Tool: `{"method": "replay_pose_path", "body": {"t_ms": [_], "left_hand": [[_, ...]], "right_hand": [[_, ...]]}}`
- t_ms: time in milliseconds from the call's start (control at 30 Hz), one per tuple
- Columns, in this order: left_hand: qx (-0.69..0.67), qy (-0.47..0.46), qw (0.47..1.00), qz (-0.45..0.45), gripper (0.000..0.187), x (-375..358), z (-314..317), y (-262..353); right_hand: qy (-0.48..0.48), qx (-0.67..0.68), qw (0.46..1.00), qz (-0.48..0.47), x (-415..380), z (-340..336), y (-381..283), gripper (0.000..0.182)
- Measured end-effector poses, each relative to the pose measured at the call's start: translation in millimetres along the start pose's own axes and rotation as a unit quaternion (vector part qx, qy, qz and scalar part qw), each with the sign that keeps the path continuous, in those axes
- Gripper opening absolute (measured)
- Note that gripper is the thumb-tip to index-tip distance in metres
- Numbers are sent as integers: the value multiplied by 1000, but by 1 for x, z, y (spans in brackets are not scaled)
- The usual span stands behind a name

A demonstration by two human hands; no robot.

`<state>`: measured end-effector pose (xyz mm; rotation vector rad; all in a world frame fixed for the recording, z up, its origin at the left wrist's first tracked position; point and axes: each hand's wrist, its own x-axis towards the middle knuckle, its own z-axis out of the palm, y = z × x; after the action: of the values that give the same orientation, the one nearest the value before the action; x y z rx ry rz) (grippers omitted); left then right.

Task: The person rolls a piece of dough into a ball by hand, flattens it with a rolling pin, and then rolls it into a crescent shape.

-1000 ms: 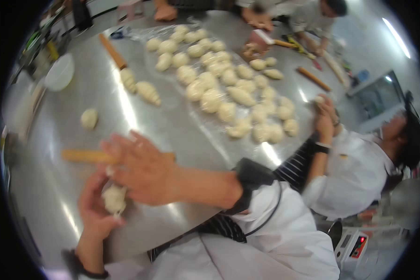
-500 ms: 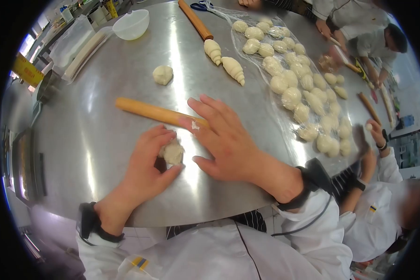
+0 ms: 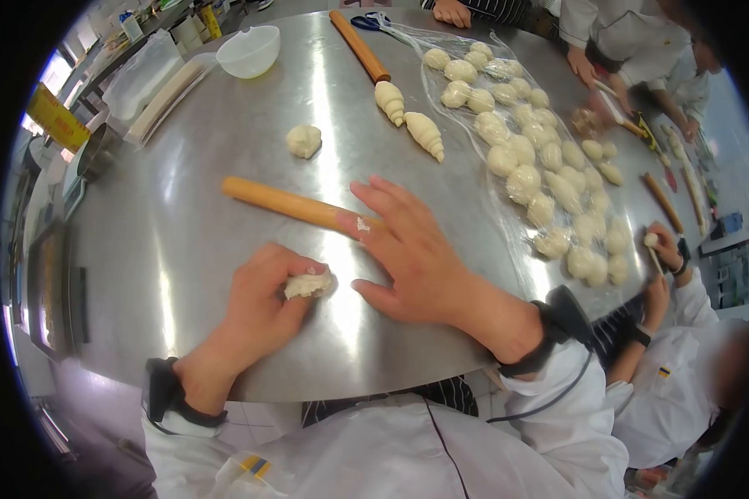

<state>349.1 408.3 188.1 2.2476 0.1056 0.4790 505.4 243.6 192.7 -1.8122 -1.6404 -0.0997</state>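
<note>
A small rough piece of dough (image 3: 308, 284) is pinched between the thumb and fingers of my left hand (image 3: 265, 298), just above the steel table. My right hand (image 3: 416, 258) is spread with its fingers apart; its index finger rests at the right end of a wooden rolling pin (image 3: 283, 200). Beyond the pin lies a round lump of dough (image 3: 304, 141). Two spiral-rolled dough pieces (image 3: 389, 103) (image 3: 424, 135) sit farther back, touching the end of a second rolling pin (image 3: 359, 46).
Many dough balls (image 3: 522, 183) lie under clear plastic on the right. A translucent bowl (image 3: 249, 52), blue scissors (image 3: 369, 22) and a plastic container (image 3: 144, 79) stand at the back. A co-worker's hands (image 3: 662, 248) hold a small dough piece at the right; other people stand farther back.
The fingers of my left hand have closed on the dough piece, which was between my open thumb and fingers. My right hand stays spread by the pin. The whole view has shifted slightly.
</note>
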Motion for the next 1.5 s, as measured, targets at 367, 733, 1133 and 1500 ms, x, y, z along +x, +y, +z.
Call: {"method": "replay_pose_path", "body": {"t_ms": [367, 733, 1133, 1500], "left_hand": [[-318, 35, 941, -112, 40, -1, 7, -9], [-433, -38, 894, -105, 39, -2, 10, 4], [-289, -13, 957, -39, 15, -5, 8, -5], [-419, 51, 905, -43, 37, -6, 6, 3]], "right_hand": [[8, 81, 996, -27, 1, 5, 4, 82], [-52, 40, 995, -72, -1, 12, 1, 86], [-172, 493, 853, -19, -3, 10, -9, 99], [9, 64, 997, -50, 2, 6, -10, 51]]}}
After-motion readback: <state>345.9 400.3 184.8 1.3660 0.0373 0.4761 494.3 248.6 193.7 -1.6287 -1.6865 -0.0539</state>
